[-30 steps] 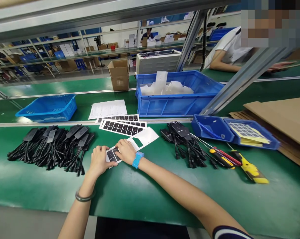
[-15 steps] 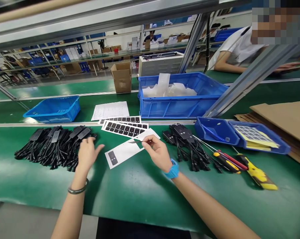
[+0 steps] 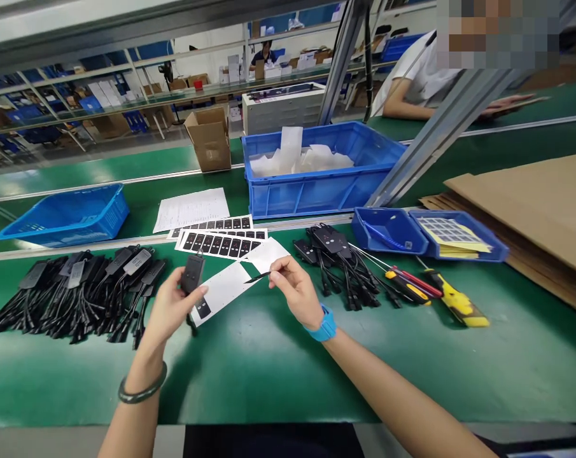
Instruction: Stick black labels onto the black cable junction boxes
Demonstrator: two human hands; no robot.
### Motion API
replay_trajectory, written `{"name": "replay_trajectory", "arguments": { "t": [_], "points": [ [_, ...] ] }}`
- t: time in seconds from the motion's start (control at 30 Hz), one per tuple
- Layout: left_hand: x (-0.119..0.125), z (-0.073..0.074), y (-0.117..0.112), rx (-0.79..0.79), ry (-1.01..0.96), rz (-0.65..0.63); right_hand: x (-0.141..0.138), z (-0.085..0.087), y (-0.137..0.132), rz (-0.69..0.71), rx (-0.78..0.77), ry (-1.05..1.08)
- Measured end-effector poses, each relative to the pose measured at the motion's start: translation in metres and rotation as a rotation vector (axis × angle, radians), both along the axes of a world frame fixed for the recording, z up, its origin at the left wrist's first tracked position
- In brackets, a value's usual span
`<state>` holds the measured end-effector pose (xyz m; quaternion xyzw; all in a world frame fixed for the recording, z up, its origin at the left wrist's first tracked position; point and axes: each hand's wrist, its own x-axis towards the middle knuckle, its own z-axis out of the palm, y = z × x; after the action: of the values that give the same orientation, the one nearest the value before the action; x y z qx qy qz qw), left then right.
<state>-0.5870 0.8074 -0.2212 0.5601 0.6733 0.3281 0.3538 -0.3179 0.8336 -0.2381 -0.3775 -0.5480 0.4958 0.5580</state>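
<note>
My left hand grips a small black control box with a cable hanging below it. Pinched between thumb and fingertips of my right hand is a thin black sticker, seen nearly edge-on. Between the hands lies a white backing sheet, with a black sticker at its near-left end. Behind it are sheets of black stickers, fanned over one another. A pile of black boxes with cables is left of my left hand; a smaller pile lies right of my right hand.
Screwdrivers and a yellow-and-black tool lie at right, before small blue trays. A large blue bin, blue basket and cardboard box stand behind. A metal post slants across. A person sits beyond.
My left hand has taken a black control box from the left pile and brought it right, beside the backing sheet. My right hand still pinches the sticker. The whole view has shifted.
</note>
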Motion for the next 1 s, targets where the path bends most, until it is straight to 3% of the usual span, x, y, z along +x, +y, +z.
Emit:
{"name": "replay_trajectory", "arguments": {
  "t": [0.13,0.23,0.57,1.0],
  "points": [
    [0.05,-0.012,0.001,-0.242,-0.686,-0.124,0.004,0.002,-0.001,0.002,-0.018,0.018],
    [0.072,-0.019,-0.004,-0.328,-0.861,-0.107,0.004,0.002,-0.001,0.016,-0.064,-0.025],
    [0.086,-0.027,-0.026,-0.437,-0.967,-0.278,-0.008,-0.016,-0.007,0.024,-0.165,-0.132],
    [0.088,-0.025,-0.028,-0.436,-0.931,-0.304,-0.01,-0.013,-0.01,0.021,-0.183,-0.175]
  ]
}}
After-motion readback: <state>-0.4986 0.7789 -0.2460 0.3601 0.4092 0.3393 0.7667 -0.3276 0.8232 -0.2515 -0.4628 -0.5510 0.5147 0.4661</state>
